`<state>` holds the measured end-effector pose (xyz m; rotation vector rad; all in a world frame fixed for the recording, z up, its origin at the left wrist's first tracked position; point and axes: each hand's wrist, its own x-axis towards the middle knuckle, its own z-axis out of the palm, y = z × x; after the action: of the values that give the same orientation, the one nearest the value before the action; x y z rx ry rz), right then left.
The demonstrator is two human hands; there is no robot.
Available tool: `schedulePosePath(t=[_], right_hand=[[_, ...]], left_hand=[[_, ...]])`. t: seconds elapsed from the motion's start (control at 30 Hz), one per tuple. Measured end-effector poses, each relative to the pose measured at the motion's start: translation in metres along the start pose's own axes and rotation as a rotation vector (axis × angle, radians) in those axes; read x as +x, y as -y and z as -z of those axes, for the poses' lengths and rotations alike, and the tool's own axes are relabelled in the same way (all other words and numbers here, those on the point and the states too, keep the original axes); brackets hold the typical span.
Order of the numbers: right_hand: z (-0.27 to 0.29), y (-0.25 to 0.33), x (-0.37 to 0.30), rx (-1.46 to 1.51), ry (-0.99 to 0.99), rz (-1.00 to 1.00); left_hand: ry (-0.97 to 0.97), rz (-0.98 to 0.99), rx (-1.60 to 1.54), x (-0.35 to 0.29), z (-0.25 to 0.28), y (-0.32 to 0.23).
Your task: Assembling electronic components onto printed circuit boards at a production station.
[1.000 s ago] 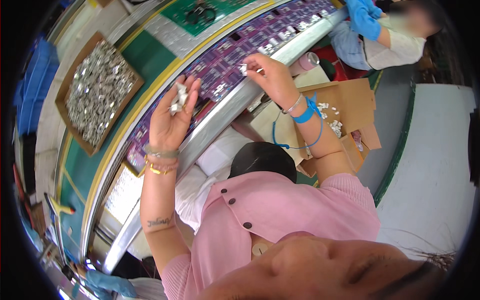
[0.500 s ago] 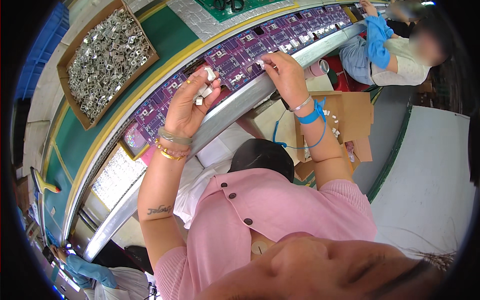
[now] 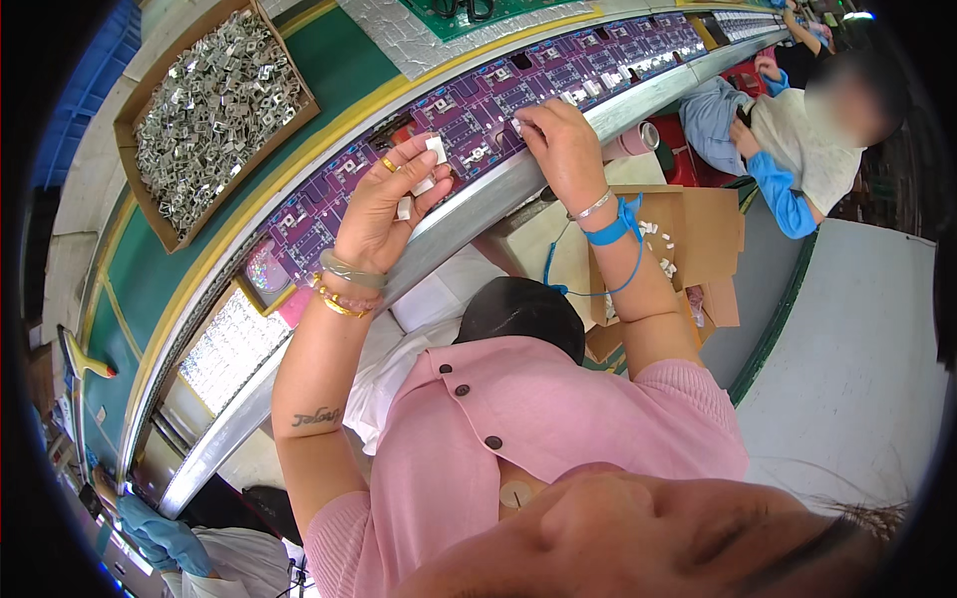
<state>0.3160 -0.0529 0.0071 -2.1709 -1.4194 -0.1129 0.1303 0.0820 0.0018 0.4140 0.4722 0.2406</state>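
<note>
White parts (image 3: 431,169) sit in the left hand (image 3: 384,214), fingers curled round a small stock of them, palm up and raised just above the boards (image 3: 469,120), so it likely serves as a ready supply close to the work. Right hand (image 3: 558,145) reaches onto the purple boards on the belt (image 3: 299,90), fingertips pinched together at one spot; whether a part is between them I cannot tell, too small. Boards lie in a row along the green belt, edge to edge, within reach of both hands. Blue strap (image 3: 610,227) is on the right wrist with a cord hanging down, probably for static. Open carton (image 3: 698,229) with more white parts stands below the rail by the right elbow, handy for refills. Tray (image 3: 214,105) of metal pieces lies across the belt, well apart. Another person (image 3: 788,140) sits further along the line.
</note>
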Motion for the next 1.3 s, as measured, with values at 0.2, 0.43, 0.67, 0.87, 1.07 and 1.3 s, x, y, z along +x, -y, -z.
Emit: schedulePosePath(t=[0.2, 0.43, 0.67, 0.87, 1.07, 1.3], right_hand=[[0.002, 0.004, 0.004, -0.007, -0.036, 0.046], [0.012, 0.047, 0.014, 0.775, 0.276, 0.113], [0.022, 0.028, 0.004, 0.821, 0.180, -0.210], [0.008, 0.018, -0.009, 0.442, 0.101, -0.197], [0.003, 0.019, -0.007, 0.345, 0.080, -0.116], [-0.001, 0.017, -0.005, 0.298, 0.059, -0.073]], left_hand=[[-0.008, 0.009, 0.008, -0.001, -0.001, 0.002], [0.040, 0.053, 0.161, -0.003, -0.005, 0.001], [0.001, -0.003, -0.244, -0.003, -0.009, -0.014], [-0.006, -0.030, -0.323, -0.003, -0.005, -0.015], [0.076, 0.024, -0.350, 0.002, 0.011, -0.014], [-0.067, -0.014, -0.137, -0.002, -0.005, -0.011]])
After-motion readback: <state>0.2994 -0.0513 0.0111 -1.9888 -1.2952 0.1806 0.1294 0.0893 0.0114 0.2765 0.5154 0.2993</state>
